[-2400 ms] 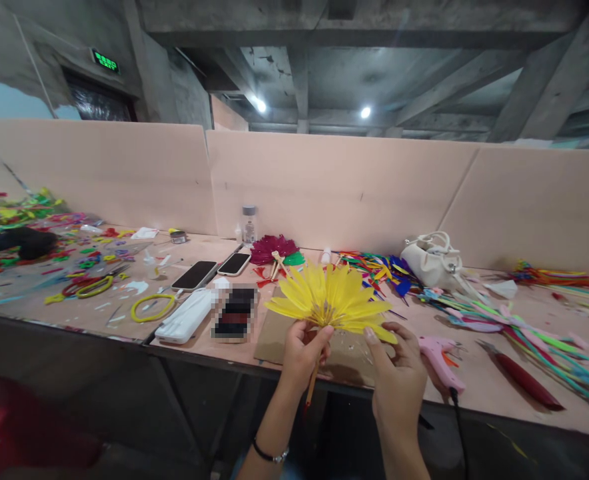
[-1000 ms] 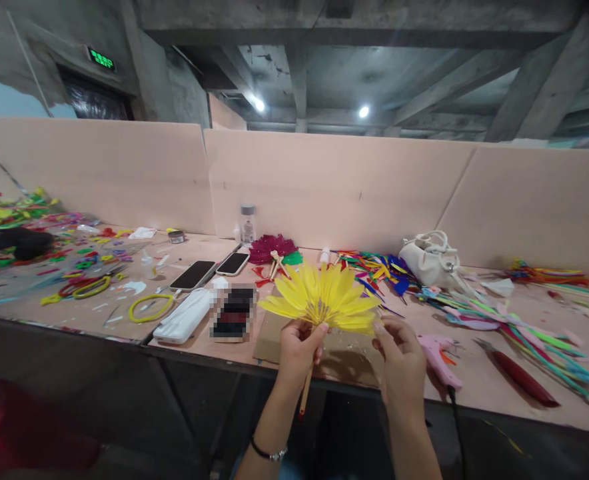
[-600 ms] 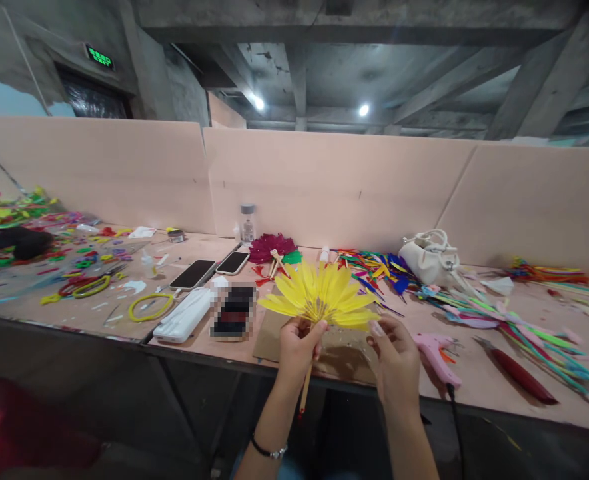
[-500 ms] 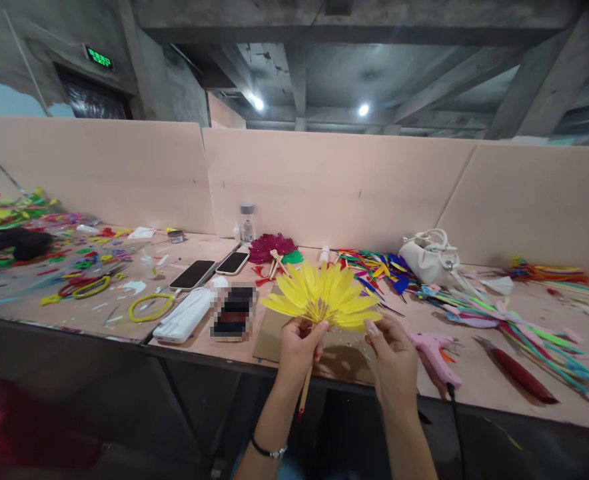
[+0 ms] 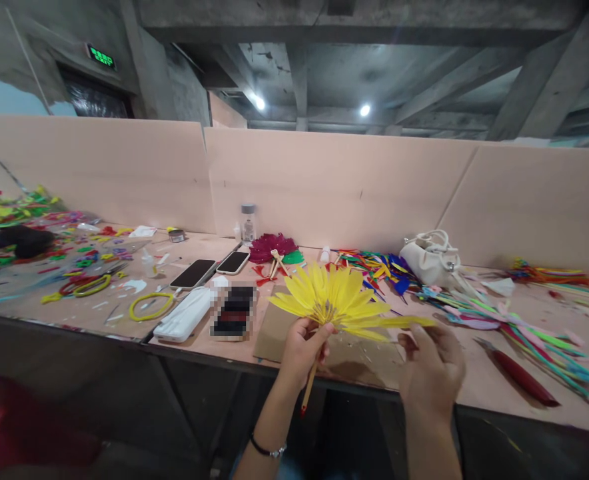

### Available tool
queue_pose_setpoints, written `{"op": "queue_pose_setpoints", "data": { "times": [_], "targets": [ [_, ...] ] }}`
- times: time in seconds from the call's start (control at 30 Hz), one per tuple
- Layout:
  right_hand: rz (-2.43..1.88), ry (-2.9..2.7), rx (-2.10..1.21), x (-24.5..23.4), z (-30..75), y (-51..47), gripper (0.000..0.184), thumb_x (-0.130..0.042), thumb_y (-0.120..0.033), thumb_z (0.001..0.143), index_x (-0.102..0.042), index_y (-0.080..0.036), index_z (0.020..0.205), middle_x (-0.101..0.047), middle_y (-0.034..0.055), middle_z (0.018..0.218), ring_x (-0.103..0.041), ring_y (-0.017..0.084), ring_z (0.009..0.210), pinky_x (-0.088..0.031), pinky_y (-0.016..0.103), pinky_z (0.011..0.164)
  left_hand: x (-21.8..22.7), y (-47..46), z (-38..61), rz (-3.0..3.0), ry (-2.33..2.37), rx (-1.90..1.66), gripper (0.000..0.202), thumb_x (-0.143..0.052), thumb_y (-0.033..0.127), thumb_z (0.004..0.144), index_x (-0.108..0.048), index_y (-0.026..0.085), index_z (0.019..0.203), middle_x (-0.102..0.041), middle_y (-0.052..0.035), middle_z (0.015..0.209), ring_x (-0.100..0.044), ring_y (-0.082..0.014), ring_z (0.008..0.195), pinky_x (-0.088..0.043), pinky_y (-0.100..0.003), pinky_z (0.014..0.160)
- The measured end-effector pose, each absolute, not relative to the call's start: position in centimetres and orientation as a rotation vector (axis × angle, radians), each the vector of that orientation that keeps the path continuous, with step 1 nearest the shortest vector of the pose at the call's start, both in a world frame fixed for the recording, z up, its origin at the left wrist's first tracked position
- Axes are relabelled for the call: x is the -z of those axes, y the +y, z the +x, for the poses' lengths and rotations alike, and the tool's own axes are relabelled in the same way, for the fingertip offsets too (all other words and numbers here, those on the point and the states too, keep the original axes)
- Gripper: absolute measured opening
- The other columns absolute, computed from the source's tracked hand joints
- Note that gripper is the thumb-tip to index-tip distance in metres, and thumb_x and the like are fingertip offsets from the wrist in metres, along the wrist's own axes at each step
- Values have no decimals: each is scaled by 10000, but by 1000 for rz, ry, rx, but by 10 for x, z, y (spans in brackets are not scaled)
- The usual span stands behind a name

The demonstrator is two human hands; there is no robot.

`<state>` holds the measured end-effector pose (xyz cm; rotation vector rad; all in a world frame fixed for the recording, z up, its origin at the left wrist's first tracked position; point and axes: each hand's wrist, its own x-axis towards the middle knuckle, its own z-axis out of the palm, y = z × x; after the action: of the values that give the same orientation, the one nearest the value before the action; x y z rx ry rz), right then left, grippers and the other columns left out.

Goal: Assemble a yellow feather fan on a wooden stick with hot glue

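Observation:
My left hand is closed around the base of a fan of yellow feathers on a thin wooden stick with a red lower end. The feathers spread upward and sideways above a cardboard piece. At the fan's right side, a long yellow feather reaches out level to my right hand, whose fingers are bent together around its outer end. That hand is slightly blurred and covers the place of the pink glue gun.
Behind the fan lie a dark red feather piece and colourful feathers. Phones, a white power bank and scissors are leftward. A red-handled tool, pipe cleaners and a white bag are rightward.
My right hand has moved right, drawing the long yellow feather outward, and now hides the glue gun. The fan in my left hand has shifted slightly right.

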<state>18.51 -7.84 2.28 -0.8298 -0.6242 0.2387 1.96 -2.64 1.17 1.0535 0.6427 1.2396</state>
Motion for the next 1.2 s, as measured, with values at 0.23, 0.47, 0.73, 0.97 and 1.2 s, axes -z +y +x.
{"op": "queue_pose_setpoints", "data": {
  "times": [0.23,0.47,0.73,0.97,1.2],
  "targets": [
    [-1022,-1198,-15,-79,192,-87,196,-753,-306,857,-717,-219,1028,-701,50,945,-652,209,814,-498,317,685,-14,-29,17,1086,607,-1136,439,-825,508,699,-661,141,876,-741,-49,840,-546,-62,454,-391,-157,358],
    [-1031,-1656,372,-106,180,-63,84,-637,-209,911,-705,-210,959,-698,71,942,-619,273,1010,-487,453,899,-13,-30,17,1135,635,-1092,469,-825,557,680,-680,151,863,-636,26,587,-476,-64,381,-368,-158,333],
    [-1032,-1697,443,-107,175,-51,94,-624,-187,901,-708,-202,942,-708,71,936,-597,290,993,-476,470,878,-13,-32,18,1180,640,-1082,522,-809,624,675,-698,139,834,-590,29,520,-494,-78,406,-383,-152,354],
    [-1054,-1724,448,-104,171,-49,89,-622,-189,894,-706,-191,922,-694,79,926,-578,296,984,-478,464,866,-6,-30,21,1219,702,-1117,475,-759,600,754,-722,129,803,-565,28,487,-480,-71,383,-339,-151,351],
    [-1034,-1756,424,-112,178,-41,116,-623,-180,872,-701,-188,958,-715,59,915,-574,278,982,-470,437,897,-2,-27,25,1290,722,-1185,434,-746,546,781,-743,118,706,-527,30,451,-462,-67,364,-324,-174,368]
  ]
}}
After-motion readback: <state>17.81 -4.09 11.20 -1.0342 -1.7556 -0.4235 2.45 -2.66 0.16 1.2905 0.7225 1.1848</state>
